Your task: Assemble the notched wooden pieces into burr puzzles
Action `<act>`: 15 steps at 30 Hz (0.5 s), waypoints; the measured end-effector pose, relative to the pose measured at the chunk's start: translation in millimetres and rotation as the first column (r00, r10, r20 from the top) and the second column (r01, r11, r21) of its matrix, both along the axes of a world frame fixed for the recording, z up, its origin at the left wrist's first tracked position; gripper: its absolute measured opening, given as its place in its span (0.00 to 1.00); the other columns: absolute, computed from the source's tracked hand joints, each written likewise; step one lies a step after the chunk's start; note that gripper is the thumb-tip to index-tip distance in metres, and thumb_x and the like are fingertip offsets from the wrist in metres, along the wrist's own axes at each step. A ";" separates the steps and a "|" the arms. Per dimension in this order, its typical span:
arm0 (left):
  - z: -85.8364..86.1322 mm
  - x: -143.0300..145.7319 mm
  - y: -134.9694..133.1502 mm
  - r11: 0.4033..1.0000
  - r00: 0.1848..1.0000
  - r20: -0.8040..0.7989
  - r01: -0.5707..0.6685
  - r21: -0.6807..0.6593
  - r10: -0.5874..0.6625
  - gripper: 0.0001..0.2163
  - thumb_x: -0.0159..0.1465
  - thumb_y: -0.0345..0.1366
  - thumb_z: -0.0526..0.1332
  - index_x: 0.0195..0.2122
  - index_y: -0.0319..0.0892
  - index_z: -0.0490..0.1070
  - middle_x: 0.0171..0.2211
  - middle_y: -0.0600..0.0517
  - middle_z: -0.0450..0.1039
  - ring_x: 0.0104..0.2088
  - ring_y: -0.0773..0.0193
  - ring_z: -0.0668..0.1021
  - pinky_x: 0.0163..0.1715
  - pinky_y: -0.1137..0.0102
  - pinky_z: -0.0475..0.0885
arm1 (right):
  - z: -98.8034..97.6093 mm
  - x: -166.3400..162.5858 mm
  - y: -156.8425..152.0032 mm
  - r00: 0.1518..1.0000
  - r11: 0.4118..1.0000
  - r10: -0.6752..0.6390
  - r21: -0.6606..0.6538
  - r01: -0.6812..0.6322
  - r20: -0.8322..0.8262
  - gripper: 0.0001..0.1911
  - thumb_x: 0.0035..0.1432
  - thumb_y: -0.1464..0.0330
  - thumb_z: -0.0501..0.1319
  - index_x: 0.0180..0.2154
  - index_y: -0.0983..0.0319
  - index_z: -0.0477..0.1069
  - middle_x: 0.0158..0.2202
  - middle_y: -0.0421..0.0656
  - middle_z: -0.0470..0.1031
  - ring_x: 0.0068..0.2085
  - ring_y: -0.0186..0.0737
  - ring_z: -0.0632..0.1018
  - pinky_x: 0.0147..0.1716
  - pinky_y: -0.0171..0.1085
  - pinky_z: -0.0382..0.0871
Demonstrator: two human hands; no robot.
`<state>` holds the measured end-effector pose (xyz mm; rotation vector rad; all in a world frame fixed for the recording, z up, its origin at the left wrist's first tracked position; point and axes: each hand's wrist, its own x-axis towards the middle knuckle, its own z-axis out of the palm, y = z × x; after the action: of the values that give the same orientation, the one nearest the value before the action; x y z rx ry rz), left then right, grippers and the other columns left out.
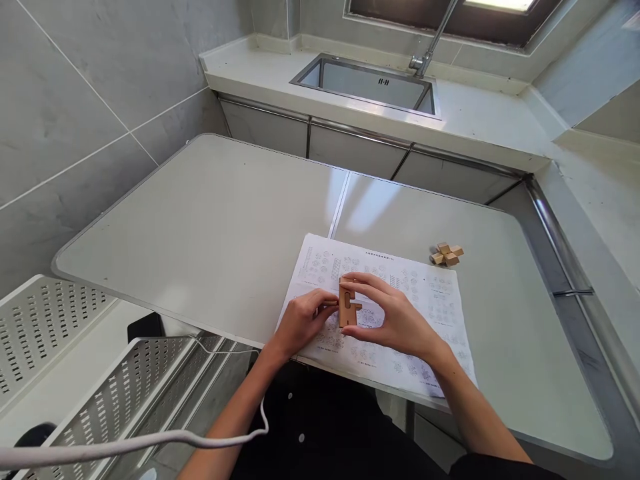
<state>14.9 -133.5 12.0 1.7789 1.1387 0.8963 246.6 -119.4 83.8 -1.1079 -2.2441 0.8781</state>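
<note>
Both hands hold a small wooden puzzle piece assembly [346,307] upright over a printed instruction sheet [435,300]. My left hand [303,321] pinches it from the left side. My right hand [395,313] curls over its top and right side, fingers closed on the wood. A finished wooden burr puzzle [447,254] lies on the table beyond the sheet's far right corner, apart from both hands.
The white table [210,220] has a centre seam and a rounded left corner. Behind it are a counter with a steel sink [370,83] and tap. Perforated white metal shelves [65,347] stand at lower left; a white cable [150,441] crosses my lap.
</note>
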 end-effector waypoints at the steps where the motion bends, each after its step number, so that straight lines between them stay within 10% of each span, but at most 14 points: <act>1: 0.1 -0.1 0.1 1.000 1.000 0.002 0.001 -0.004 -0.001 0.08 0.74 0.38 0.60 0.47 0.43 0.76 0.42 0.48 0.83 0.41 0.59 0.84 0.39 0.69 0.77 | 0.0 -0.2 0.3 1.000 1.000 -0.002 -0.006 0.002 0.001 0.35 0.60 0.57 0.74 0.66 0.47 0.67 0.66 0.46 0.70 0.66 0.56 0.73 0.64 0.55 0.73; 15: 1.5 -0.7 0.5 0.996 0.995 0.070 0.073 -0.056 -0.069 0.10 0.74 0.39 0.59 0.53 0.44 0.74 0.50 0.46 0.83 0.51 0.54 0.86 0.48 0.65 0.80 | -8.9 -3.1 -3.2 0.997 0.999 -0.029 -0.042 0.033 0.075 0.40 0.60 0.59 0.73 0.69 0.46 0.60 0.68 0.45 0.69 0.67 0.55 0.72 0.63 0.54 0.74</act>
<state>14.2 -133.0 13.5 1.7178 1.0412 0.8660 243.5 -122.6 74.9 -1.2105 -2.2715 0.8900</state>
